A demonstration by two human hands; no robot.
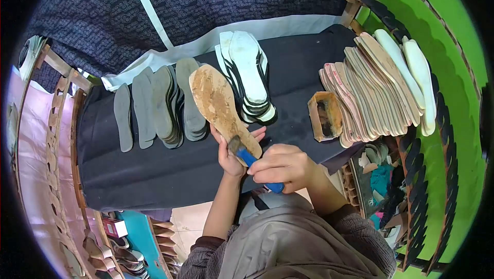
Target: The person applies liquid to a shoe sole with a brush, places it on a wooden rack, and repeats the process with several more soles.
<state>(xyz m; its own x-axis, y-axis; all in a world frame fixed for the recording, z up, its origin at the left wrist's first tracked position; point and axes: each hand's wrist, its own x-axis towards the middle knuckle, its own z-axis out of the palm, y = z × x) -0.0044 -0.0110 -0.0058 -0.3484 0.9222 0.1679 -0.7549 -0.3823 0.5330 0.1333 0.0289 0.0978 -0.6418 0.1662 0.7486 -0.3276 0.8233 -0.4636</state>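
Observation:
My left hand (231, 159) holds a tan shoe insole (213, 96) from beneath, its fingers wrapped round the narrow end. The insole slants up and to the left, its upper face blotched with a brown, wet-looking coating. In my right hand (283, 168) is a brush (249, 158) with a blue handle, gripped from above. The brush's dark tip touches the insole near its narrow end. Behind the insole lies a stack of grey soles (189, 109), and right of that a stack of white-topped soles (247, 68).
More grey soles (163, 103) lie in piles on the dark-covered table (206, 176). At the right stand an open box (335, 117) with a dark-stained inside and a long row of stacked insoles (368, 94). Wooden racks (80, 140) flank the table; shoe pieces fill shelves below.

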